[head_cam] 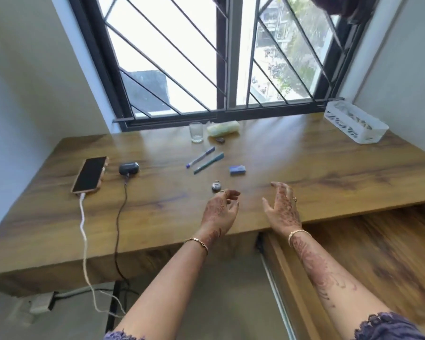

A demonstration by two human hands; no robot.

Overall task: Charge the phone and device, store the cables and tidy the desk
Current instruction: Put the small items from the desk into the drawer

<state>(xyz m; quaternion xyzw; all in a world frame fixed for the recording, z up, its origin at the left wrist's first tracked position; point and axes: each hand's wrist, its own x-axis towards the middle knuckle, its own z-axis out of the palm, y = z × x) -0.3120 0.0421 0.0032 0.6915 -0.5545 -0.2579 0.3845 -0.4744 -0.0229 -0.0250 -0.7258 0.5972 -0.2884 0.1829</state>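
Note:
A phone lies screen-up at the left of the wooden desk, with a white cable plugged into its near end and running over the desk's front edge. Beside it sits a small dark device with a dark cable plugged in, also hanging over the edge. My left hand hovers above the desk's front middle, fingers loosely curled, holding nothing. My right hand is beside it, fingers straight and spread, empty. A small round metal object lies just beyond my left fingers.
Two pens, a blue eraser, a glass, a plastic-wrapped bundle and a small dark item lie toward the window. A white basket stands at the back right. A power strip lies on the floor below.

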